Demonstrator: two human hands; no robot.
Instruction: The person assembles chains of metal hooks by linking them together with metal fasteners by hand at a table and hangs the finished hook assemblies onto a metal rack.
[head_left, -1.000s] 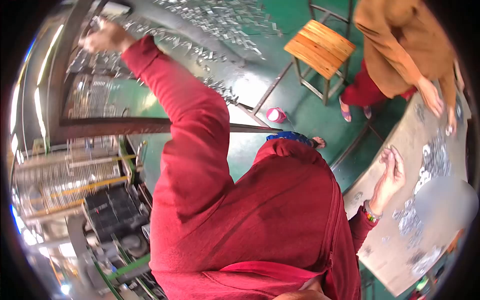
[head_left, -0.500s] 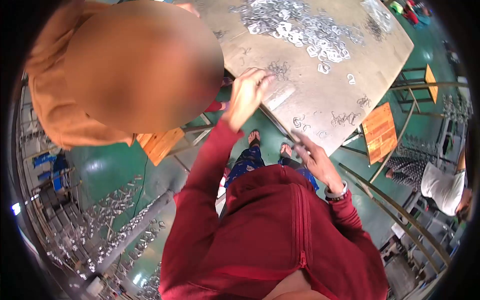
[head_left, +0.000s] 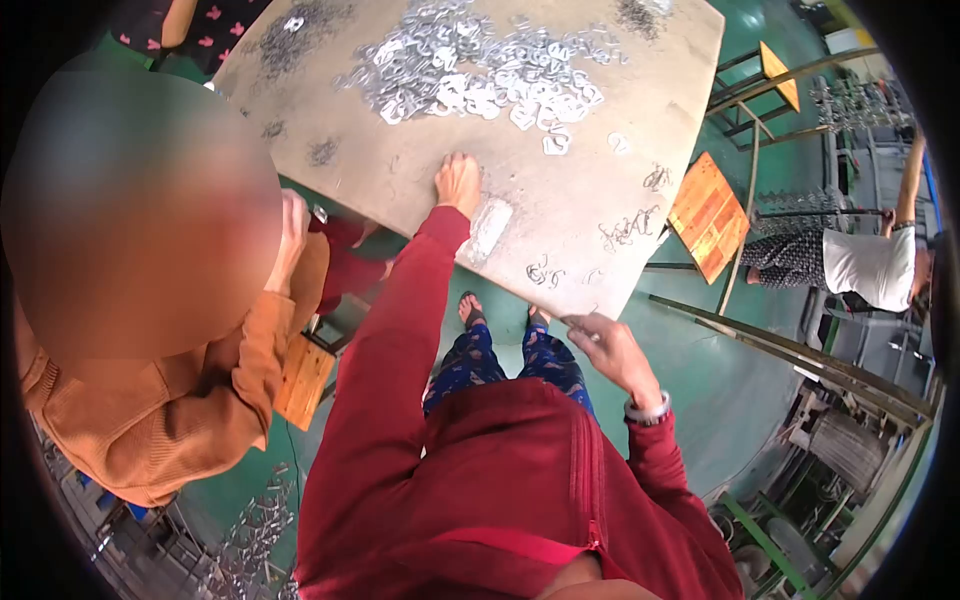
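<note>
My left hand [head_left: 459, 183] is on the tabletop near its front edge, with its fingers curled down and pressed together. Whatever lies under those fingertips is hidden. Right of it a clear plastic strip or bag [head_left: 489, 229] lies flat. My right hand [head_left: 612, 350] is just off the table's near corner, its thumb and fingers drawn together; anything between them is too small to make out. Near that hand lies a small cluster of dark wire hooks [head_left: 543, 272]. A large pile of flat, silvery hook-shaped metal pieces [head_left: 470, 85] spreads over the far half of the table [head_left: 330, 110].
Another person in an orange-brown sweater [head_left: 180, 430] sits close on my left. Wooden-topped stools [head_left: 708, 218] stand right of the table, with a metal rail [head_left: 790, 355] nearer me. A person in a white shirt [head_left: 868, 270] stands farther right. Metal parts [head_left: 255, 530] hang at lower left.
My view has shifted, showing more of the table. My left hand has moved from above the near edge down onto the tabletop, its fingers curling. My right hand stays by the near corner.
</note>
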